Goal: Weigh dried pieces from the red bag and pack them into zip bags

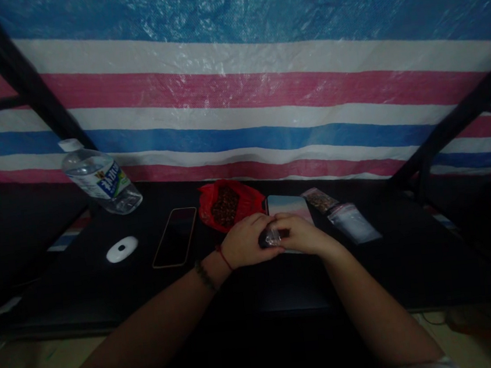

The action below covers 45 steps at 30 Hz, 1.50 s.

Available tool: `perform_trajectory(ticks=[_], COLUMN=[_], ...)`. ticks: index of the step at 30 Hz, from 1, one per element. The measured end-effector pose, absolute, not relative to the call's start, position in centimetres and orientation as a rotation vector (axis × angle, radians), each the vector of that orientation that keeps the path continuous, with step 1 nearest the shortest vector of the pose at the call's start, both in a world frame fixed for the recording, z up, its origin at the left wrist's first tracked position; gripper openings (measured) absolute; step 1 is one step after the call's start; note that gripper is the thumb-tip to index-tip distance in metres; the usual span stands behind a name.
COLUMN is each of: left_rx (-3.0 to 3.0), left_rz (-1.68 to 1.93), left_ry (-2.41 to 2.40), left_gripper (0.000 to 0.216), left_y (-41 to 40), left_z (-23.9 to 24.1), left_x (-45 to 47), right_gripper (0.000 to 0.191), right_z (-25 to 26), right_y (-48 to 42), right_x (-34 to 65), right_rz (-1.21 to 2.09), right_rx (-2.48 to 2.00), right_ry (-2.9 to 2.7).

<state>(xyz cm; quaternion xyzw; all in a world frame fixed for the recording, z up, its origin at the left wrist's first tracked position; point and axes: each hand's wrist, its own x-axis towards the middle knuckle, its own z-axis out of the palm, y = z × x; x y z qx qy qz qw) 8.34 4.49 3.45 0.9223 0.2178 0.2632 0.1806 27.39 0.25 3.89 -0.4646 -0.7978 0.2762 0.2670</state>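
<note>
Forearms [157, 322] angled inward, the left hand [248, 242] and right hand [301, 232] curl close together.

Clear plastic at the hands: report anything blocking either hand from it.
Nothing visible does: the clear plastic sits right between the left hand and the right hand, which partly hide it.

I'm getting a dim, soft feed: glare flecks the striped sheet [220, 28] at twelve o'clock; the black tabletop [248, 292] sinks into shadow toward six.
</note>
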Motion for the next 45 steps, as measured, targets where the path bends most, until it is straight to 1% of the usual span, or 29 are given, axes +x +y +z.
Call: perform_trajectory(ticks=[2, 4, 6, 8, 10, 12, 15, 18, 19, 22, 24, 25, 27, 30, 32, 33, 35, 37, 39, 45], left_rx=[2.605, 2.597, 2.577, 2.553, 2.547, 2.562, 2.584, 2.630, 2.648, 2.648, 2.612, 2.595, 2.576, 2.593, 2.623, 2.640, 2.673, 2.699, 2.710, 2.714], left_rz=[0.732, 0.721, 0.725, 0.733, 0.698, 0.619, 0.519, 0.350, 0.251, -0.033, -0.151, -0.190, -0.231, -0.185, -0.080, -0.026, 0.048, 0.084, 0.136, 0.273], left_ry=[0.617, 0.635, 0.655, 0.679, 0.688, 0.667, 0.638, 0.624, 0.619, 0.663, 0.741, 0.776, 0.819, 0.847, 0.879, 0.891, 0.882, 0.839, 0.799, 0.760], left_gripper=[0.058, 0.052, 0.049, 0.056, 0.064, 0.058, 0.041, 0.037, 0.037, 0.041, 0.045, 0.047, 0.047, 0.047, 0.047, 0.046, 0.045, 0.042, 0.038, 0.035], left_y=[4.4, 4.3, 4.1, 4.0, 3.9, 3.9, 3.9, 4.3, 4.5, 5.3, 5.8, 6.0, 6.3, 6.6, 6.7, 6.8, 7.0, 7.2, 7.2, 7.4], left_z=[3.4, 3.4, 3.2, 3.0, 2.8, 2.6, 2.3, 2.2, 2.3, 3.0, 3.6, 3.9, 4.3, 3.9, 3.2, 2.9, 2.3, 1.9, 1.7, 1.2], left_x=[8.4, 8.5, 8.5, 8.7, 8.8, 8.9, 8.9, 8.7, 8.6, 8.0, 7.5, 7.2, 6.6, 5.6, 4.9, 4.4, 3.5, 2.6, 1.9, 1.5], right_gripper=[0.012, 0.008, 0.007, 0.006, 0.013, 0.021, 0.032, 0.049, 0.051, 0.042, 0.040, 0.043, 0.046, 0.034, 0.024, 0.022, 0.026, 0.028, 0.028, 0.026], right_z=[4.3, 5.0, 5.9, 7.0, 7.9, 8.5, 8.7, 8.2, 7.9, 7.2, 6.7, 6.5, 6.1, 5.6, 5.3, 5.1, 4.8, 4.6, 4.4, 4.5], right_y=[0.2, 0.2, 0.5, 1.1, 2.0, 3.0, 4.7, 6.5, 7.1, 9.1, 10.4, 11.1, 12.3, 13.5, 13.9, 14.0, 14.1, 14.1, 14.1, 14.0], right_x=[27.6, 28.2, 28.9, 29.6, 29.9, 29.4, 27.4, 24.6, 23.7, 21.3, 20.3, 19.9, 19.4, 19.4, 19.5, 19.5, 19.6, 19.6, 19.5, 19.5], right_rz=[0.785, 0.788, 0.774, 0.823, 0.968, 1.129, 1.248, 1.229, 1.216, 1.231, 1.234, 1.179, 0.904, 0.365, 0.112, 0.016, -0.132, -0.211, -0.218, -0.001], right_rx=[-1.253, -1.270, -1.309, -1.285, -1.164, -1.081, -1.142, -1.235, -1.273, -1.346, -1.348, -1.375, -1.493, -1.552, -1.473, -1.431, -1.373, -1.317, -1.270, -1.155], right_ry=[-2.156, -2.092, -1.882, -1.532, -1.225, -1.107, -1.258, -1.466, -1.530, -1.729, -1.851, -1.920, -2.089, -2.417, -2.614, -2.693, -2.803, -2.887, -2.946, -3.010])
